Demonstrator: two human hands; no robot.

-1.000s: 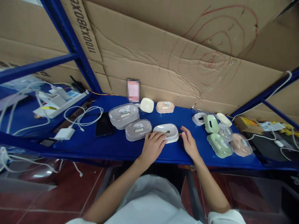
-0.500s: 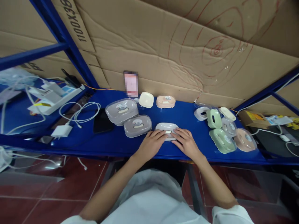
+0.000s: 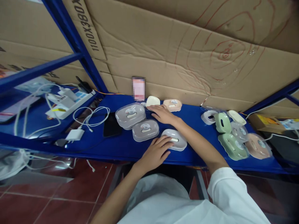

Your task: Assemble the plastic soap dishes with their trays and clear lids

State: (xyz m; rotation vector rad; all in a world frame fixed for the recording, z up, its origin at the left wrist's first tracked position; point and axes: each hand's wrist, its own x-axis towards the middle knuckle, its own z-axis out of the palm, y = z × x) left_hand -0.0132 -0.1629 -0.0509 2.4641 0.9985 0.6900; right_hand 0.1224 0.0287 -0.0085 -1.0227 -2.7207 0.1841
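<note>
My left hand [image 3: 156, 154] lies with its fingers spread over the left edge of a white soap dish [image 3: 179, 140] with a clear lid, near the table's front edge. My right hand [image 3: 164, 114] reaches across to the back, fingers stretched out. Its fingertips are at the front edge of a cream dish [image 3: 153, 101]; I cannot tell whether they touch it. Beside that stands a peach soap dish [image 3: 173, 106] with a label. Left of my hands are a large grey lidded dish [image 3: 130, 116] and a smaller grey lidded dish [image 3: 145, 130].
At the right stand green dishes [image 3: 233, 147], a peach lidded dish [image 3: 258, 146] and several other pieces. A black phone [image 3: 112, 126], a white charger [image 3: 75, 134] with cable and a power strip [image 3: 70, 105] lie left. A cardboard wall [image 3: 151, 46] closes the back.
My right hand has left the white soap dish and moved up and left to the cream dish. My left hand stays at the white dish's left side. The view has shifted slightly.
</note>
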